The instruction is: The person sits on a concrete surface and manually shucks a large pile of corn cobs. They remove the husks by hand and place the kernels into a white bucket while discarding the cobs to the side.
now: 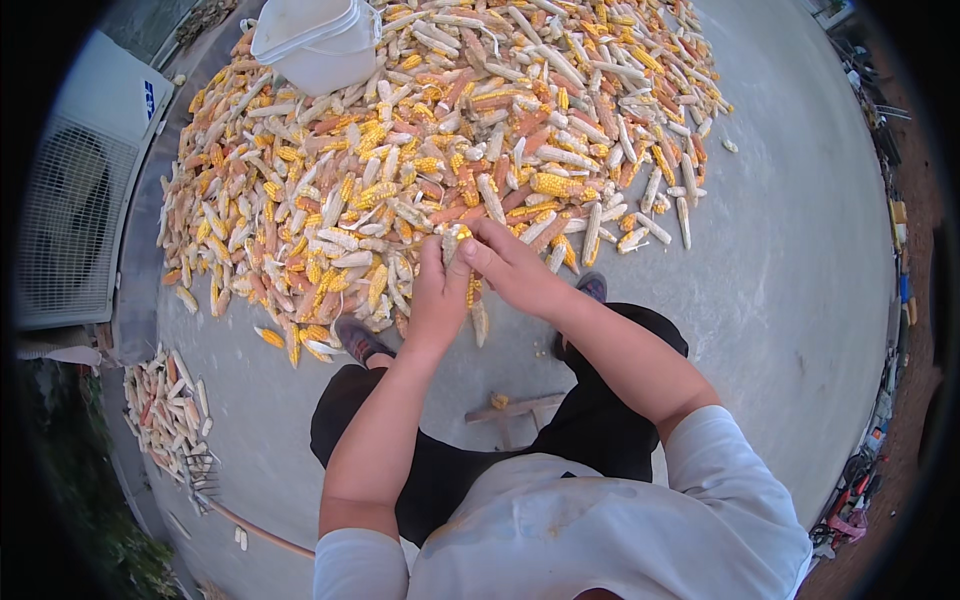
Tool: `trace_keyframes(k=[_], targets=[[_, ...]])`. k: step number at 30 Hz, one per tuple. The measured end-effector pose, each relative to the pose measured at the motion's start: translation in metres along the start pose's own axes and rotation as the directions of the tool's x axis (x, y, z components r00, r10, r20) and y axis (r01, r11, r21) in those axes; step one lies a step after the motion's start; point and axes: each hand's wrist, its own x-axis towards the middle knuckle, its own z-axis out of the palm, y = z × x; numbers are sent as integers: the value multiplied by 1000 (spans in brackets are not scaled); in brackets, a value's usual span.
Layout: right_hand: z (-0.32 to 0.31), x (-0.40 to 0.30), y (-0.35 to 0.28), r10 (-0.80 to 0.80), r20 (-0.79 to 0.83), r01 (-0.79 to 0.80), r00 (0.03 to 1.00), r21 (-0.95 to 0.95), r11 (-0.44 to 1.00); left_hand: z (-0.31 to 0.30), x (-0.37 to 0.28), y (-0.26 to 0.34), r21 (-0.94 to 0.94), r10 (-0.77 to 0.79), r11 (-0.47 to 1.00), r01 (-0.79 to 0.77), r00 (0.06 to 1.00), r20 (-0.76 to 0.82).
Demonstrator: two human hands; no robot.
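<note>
My left hand (442, 289) grips a corn cob (451, 244) that still carries some yellow kernels near its top. Pressed against the same cob from the right, my right hand (514, 266) has its thumb at the kernels, and its fingers wrap behind. Both hands meet between my knees at the near edge of a wide heap of corn cobs (420, 169). Many cobs there are pale or reddish and bare, others partly covered in yellow kernels. The fingers hide much of the held cob.
A white plastic bucket (322, 60) sits on the heap. At left are an air conditioner's outdoor unit (75, 202), a smaller pile of bare cobs (165, 409) and a long-handled fork (202, 472). A wooden frame (517, 409) lies between my legs; assorted items line the right edge.
</note>
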Motion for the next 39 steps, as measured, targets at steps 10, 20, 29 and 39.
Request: trace_keyframes(k=[10, 20, 29, 39], targets=[[-3, 20, 5, 47, -151, -68, 987, -137, 988, 17, 6, -13, -461, -405, 778, 428, 901, 154], [-6, 17, -1, -14, -136, 23, 991, 64, 998, 16, -4, -9, -499, -328, 720, 482, 870, 367], [-1, 19, 0, 86, -220, -88, 972, -1, 996, 10, -4, 4, -665, -326, 335, 667, 744, 583], [0, 17, -3, 55, -253, -60, 966, -16, 998, 12, -6, 6, -657, -289, 342, 672, 740, 607]])
